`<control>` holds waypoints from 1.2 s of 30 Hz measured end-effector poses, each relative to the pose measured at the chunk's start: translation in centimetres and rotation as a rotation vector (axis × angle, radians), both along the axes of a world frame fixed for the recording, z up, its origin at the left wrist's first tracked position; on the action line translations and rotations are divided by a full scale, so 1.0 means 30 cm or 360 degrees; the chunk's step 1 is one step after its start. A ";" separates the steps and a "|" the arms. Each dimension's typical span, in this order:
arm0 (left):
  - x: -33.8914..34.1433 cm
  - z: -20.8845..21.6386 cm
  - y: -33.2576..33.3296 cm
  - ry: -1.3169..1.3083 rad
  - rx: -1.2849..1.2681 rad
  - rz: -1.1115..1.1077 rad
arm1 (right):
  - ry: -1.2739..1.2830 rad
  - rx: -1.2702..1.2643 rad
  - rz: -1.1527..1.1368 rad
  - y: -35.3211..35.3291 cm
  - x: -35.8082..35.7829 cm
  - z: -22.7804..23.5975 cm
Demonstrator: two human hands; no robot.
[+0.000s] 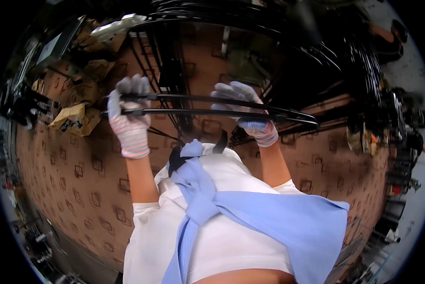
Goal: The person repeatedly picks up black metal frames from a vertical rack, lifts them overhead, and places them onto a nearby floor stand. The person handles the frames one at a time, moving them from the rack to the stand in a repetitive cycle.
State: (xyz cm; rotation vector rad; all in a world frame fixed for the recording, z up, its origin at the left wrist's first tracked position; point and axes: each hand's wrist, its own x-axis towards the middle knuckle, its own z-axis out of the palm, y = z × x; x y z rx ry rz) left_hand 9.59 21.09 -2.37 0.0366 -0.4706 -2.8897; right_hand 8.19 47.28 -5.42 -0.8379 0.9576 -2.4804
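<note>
Two long, thin black bars [198, 112] lie crosswise in front of my chest and draw together at their right end, perhaps as one narrow frame. My left hand [129, 116], in a pale glove with striped cuff, holds them near their left end, fingers upright behind the bars and thumb at the side. Farther right, the bars cross the palm of my right hand [245, 106], gloved the same way. Its fingers point left and bend loosely around the bars. Part of that palm is hidden by the bars.
Ahead stands a rack of black metal rods [172, 71], with more dark glossy rods [326, 61] at the right. Crumpled brown paper [75, 119] lies on the left. Another person [387, 42] is at the far right. The brown floor [80, 184] has a square pattern.
</note>
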 end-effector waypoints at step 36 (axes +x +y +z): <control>1.094 0.235 -0.067 0.0100 0.0765 -0.0218 | -0.0310 -0.0717 -0.1079 0.124 1.220 0.209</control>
